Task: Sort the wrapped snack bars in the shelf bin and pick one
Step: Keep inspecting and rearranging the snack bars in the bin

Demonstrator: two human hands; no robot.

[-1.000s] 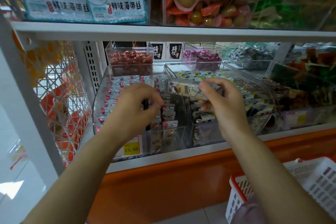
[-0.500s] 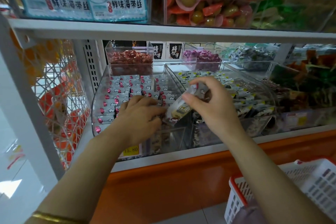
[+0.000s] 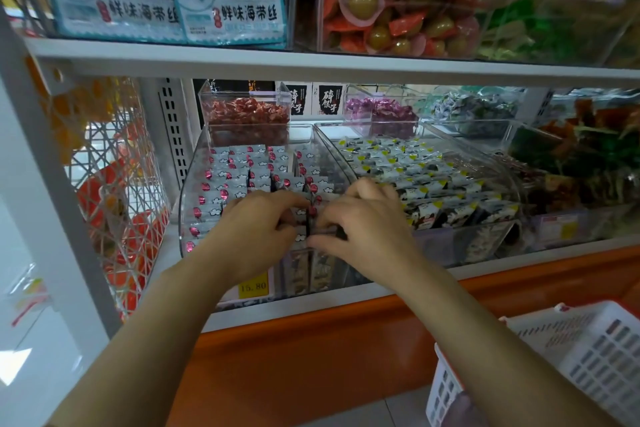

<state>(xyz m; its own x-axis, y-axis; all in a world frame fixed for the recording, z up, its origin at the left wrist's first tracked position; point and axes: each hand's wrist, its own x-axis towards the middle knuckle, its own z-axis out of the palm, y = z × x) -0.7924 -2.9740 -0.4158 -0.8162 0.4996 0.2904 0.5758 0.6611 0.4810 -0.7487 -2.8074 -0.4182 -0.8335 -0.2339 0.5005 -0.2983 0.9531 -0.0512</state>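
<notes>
A clear shelf bin (image 3: 189,191) holds rows of grey-wrapped snack bars (image 3: 239,163) with pink dots, standing on edge. Both my hands are inside its front part, close together. My left hand (image 3: 256,225) has its fingers curled over the tops of the front bars and holds them. My right hand (image 3: 367,225) pinches one wrapped bar (image 3: 323,234) between thumb and fingers, low in the row, right beside my left fingertips. The bars under my hands are hidden.
A second clear bin (image 3: 509,184) to the right holds bars with yellow marks. Smaller candy tubs (image 3: 244,111) stand behind. A yellow price tag (image 3: 253,286) hangs on the bin front. An upper shelf (image 3: 311,61) overhangs. A white and red basket (image 3: 588,357) sits at lower right.
My right hand brought the bar it held above the bins down and left into the left bin's front row. My left hand stayed there and curled tighter on the bars.
</notes>
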